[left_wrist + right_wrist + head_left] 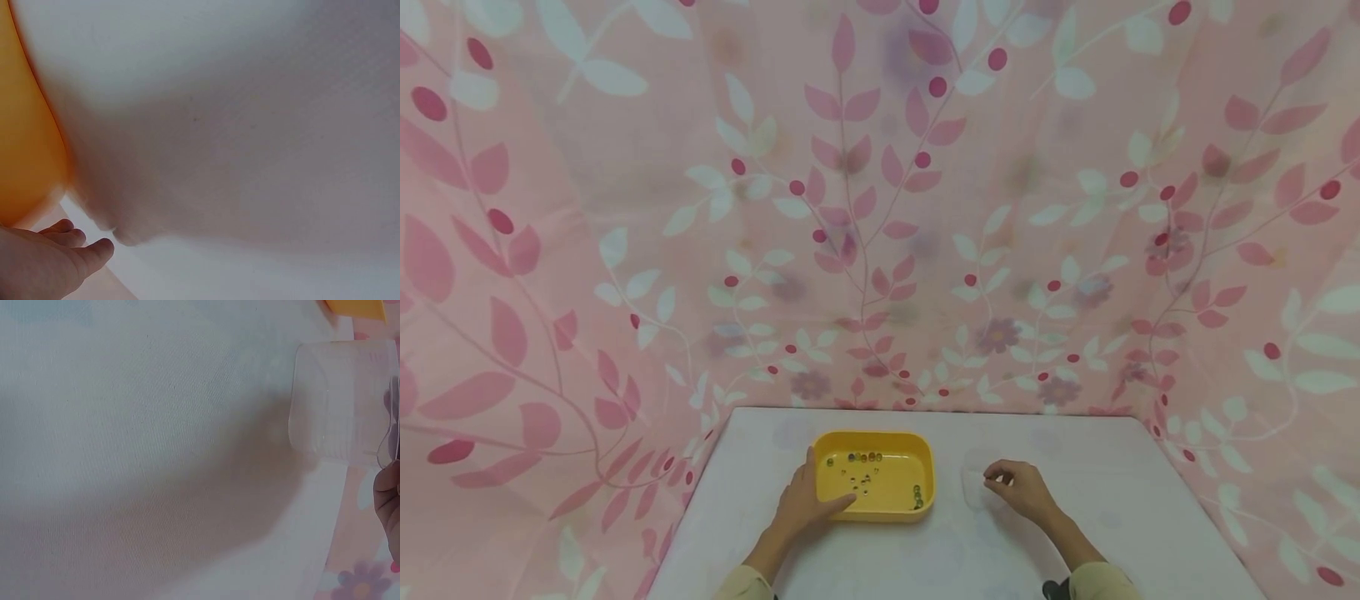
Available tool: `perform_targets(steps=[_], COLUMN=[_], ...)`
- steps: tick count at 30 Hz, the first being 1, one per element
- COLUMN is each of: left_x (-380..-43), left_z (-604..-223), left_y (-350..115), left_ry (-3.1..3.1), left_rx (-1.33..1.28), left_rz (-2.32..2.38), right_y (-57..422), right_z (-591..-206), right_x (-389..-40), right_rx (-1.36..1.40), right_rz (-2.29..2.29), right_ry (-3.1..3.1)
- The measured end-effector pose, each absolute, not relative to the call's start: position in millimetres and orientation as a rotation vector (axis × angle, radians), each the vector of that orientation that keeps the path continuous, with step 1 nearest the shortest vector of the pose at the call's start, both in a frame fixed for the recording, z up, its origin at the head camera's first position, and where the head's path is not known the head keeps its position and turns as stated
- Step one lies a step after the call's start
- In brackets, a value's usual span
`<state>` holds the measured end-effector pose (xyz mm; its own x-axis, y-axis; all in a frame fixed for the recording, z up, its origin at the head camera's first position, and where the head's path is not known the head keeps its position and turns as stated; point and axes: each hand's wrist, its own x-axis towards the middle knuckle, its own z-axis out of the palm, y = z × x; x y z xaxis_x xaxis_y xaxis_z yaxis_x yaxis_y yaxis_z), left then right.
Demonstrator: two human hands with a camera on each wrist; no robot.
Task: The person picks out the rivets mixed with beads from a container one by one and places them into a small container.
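Note:
A yellow tray stands on the table, with small marble-like balls in several colours and tiny clear pieces on its floor. My left hand holds the tray's near left corner, fingers along its outer wall and thumb over the rim. In the left wrist view those fingers lie beside the tray. Right of the tray stands a clear plastic container. At its right side my right hand pinches a thin clear plastic piece with a curved outline; its kind is hard to make out.
A white cloth covers the table. Pink leaf-patterned fabric hangs behind it and along both sides. The tray's yellow corner shows at the top of the right wrist view.

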<state>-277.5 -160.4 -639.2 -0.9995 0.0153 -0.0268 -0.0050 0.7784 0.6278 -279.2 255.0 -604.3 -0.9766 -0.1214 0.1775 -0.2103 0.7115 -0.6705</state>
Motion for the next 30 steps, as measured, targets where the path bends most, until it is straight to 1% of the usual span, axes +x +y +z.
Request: perform_targets(steps=[14,24,30], left_x=[-278,-280,-281], left_z=[-642,-646,-648], left_y=[-161,-161,-162], left_ry=[2.935,2.931,2.951], left_rx=[0.011,0.007,0.026], left_rz=[1.04,1.059,1.045], right_y=[261,257,255], right_z=[-604,-602,-603], right_x=[-287,-289,-287], right_rx=[0.155,0.065,0.074], right_rz=[1.251,1.263,1.226], right_ry=[-2.73,-2.738,-2.716])
